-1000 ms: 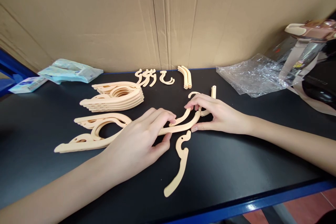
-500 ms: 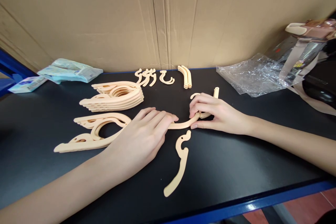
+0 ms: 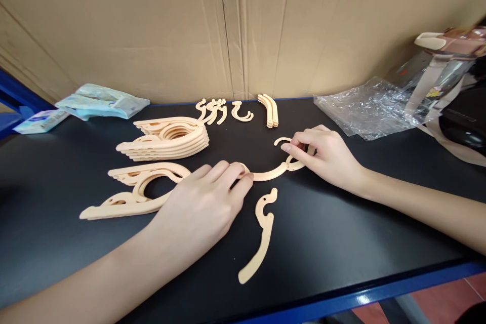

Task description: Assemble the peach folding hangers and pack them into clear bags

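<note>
A beige folding clothes hanger (image 3: 270, 175) lies partly unfolded on the black table between my hands. My left hand (image 3: 212, 195) is closed over its left end, which the fingers hide. At the other end, my right hand (image 3: 322, 154) pinches the jointed part near the hook, with thumb and fingers together. The curved hook tip (image 3: 280, 140) shows just left of those fingers. Below the hanger lies a loose beige hanger arm (image 3: 261, 235) with a notched upper end. Next to my left wrist rests a folded hanger (image 3: 132, 207), partly covered by the hand.
Behind it stands a stack of folded hangers (image 3: 167, 149). Several loose hooks (image 3: 212, 111) and curved strips (image 3: 269, 111) lie along the back edge. Tissue packs (image 3: 102, 101) sit back left; a clear plastic bag (image 3: 364, 111) and a strapped bottle (image 3: 436, 76) back right. A cardboard wall (image 3: 152, 25) rises behind.
My right hand has shifted up and right from the joint to the part near the hook. My left hand has slid slightly left, still on the hanger's left end.
</note>
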A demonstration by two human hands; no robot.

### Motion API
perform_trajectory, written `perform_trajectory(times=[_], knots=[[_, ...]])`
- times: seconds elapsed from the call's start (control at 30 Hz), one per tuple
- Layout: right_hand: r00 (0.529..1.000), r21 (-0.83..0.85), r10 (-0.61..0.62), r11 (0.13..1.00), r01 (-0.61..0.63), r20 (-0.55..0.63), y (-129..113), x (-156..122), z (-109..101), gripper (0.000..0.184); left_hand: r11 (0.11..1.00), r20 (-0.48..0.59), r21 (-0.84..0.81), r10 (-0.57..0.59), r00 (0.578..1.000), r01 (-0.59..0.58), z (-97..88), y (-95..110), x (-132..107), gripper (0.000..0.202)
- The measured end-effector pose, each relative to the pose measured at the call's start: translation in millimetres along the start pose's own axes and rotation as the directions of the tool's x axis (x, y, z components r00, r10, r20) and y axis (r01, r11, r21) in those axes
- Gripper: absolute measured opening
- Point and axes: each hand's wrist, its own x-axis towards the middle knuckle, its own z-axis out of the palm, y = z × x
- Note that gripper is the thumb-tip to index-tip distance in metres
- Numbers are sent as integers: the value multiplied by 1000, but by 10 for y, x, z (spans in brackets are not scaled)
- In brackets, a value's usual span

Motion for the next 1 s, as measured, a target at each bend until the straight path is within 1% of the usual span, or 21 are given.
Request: perform_trajectory(times=[0.13, 0.2, 0.3, 0.4, 0.47, 0.53, 0.6, 0.7, 0.83, 0.93, 1.0], knots=[[995, 10, -100, 995, 100, 2, 5, 4, -2, 30, 999, 24, -47, -19, 1000, 21, 19, 49, 13, 29], [984, 48, -173, 984, 171, 30, 1, 9, -10, 26, 996, 46, -86, -33, 998, 37, 38, 48, 10, 31], [953, 116, -288, 954, 277, 95, -5, 10, -20, 18, 988, 41, -131, -72, 997, 77, 68, 31, 1, 33], [930, 164, -353, 928, 334, 105, -5, 6, -23, 18, 980, 37, -165, -105, 994, 109, 98, 9, -4, 35], [913, 206, -392, 908, 364, 111, -4, 4, -25, 16, 985, 37, -139, -99, 994, 103, 114, -3, -2, 37], [886, 261, -443, 879, 400, 135, -7, 1, -33, 13, 990, 41, -94, -98, 994, 101, 119, -7, 1, 40], [855, 310, -494, 847, 431, 161, -19, -8, -45, 12, 990, 55, -68, -120, 991, 124, 108, 0, 5, 40], [818, 352, -543, 816, 458, 193, -58, -34, -61, 16, 985, 84, -78, -146, 986, 153, 68, 26, 10, 37], [792, 343, -570, 805, 485, 218, -133, -78, -53, 23, 981, 102, -132, -128, 986, 141, 45, 48, 7, 37], [776, 266, -598, 795, 545, 198, -174, -99, -33, 26, 984, 106, -138, -102, 989, 116, 80, 34, -3, 41], [779, 183, -604, 796, 577, 170, -192, -107, -29, 26, 985, 106, -141, -85, 991, 100, 113, 15, -7, 42]])
